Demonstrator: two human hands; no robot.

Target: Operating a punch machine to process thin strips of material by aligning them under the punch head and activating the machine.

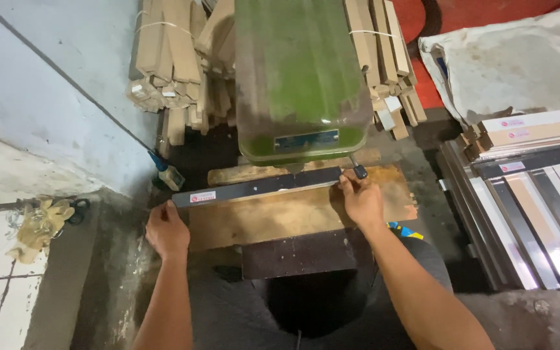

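Dark strip lies flat across the wooden tabletop, running left-low to right-high, right under the green machine head.

L hand at the strip's left end: fingers curled round the end, thumb side up, closed on it. R hand at the right end, fingers pinched over the strip's top edge, closed on it too. So strip spans between both hands, one grip per end, w/ machine over the middle-right part.

Materials/shapes:
- strip: long, thin, flat profile, dark grey/black, smooth w/ slight sheen on the upper edge.
- tabletop: bare ply/wood board, worn, scuffed, yellow-brown; darker brown panel below it toward the person.
- machine head: green painted metal, rounded corners, paint rubbed dull in patches.
- small black knob on a stub just above R hand.
- blue-handled brush leaning near the wall, left of the strip end.

Labels:
- small white rectangular sticker w/ red mark near strip's left end.
- blue-grey rectangular plate on lower front of machine head.
- white stickers w/ red on the ends of stacked profiles at right; that stack is a mix of white, beige, black long strips, glossy.

Behind the machine: bundles of tan cardboard-coloured strips, tied w/ string. Crumpled tan gloves/rag on the floor at left; can't tell which.
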